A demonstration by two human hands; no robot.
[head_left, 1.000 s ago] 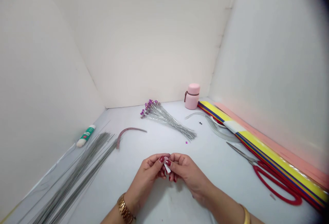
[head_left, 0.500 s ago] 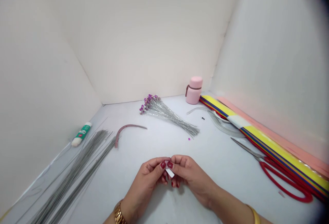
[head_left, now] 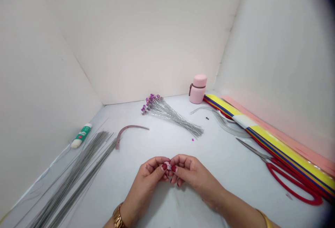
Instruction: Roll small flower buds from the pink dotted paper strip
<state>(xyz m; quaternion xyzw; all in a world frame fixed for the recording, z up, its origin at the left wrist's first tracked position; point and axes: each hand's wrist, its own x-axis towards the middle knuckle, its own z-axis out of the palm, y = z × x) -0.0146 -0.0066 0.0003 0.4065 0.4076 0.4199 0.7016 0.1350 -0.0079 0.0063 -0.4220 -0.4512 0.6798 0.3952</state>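
Observation:
My left hand (head_left: pixel 149 177) and my right hand (head_left: pixel 192 174) meet fingertip to fingertip low in the middle of the view, just above the white table (head_left: pixel 222 161). Both pinch one tiny pinkish-white piece (head_left: pixel 169 166), mostly hidden by thumbs and forefingers. A gold watch is on my left wrist, a yellow bangle on my right.
A bundle of silver wires with purple tips (head_left: pixel 170 114) lies beyond the hands. Long grey wires (head_left: pixel 78 172) and a glue tube (head_left: pixel 81 135) lie left, with a curved pink strip (head_left: pixel 128 130). Red scissors (head_left: pixel 285 177), coloured paper strips (head_left: pixel 277 144) and a pink jar (head_left: pixel 198 89) sit right.
The small white flap that stuck out below my fingers is now folded in between them. The hands have stayed together at about the same spot; the camera has tilted slightly.

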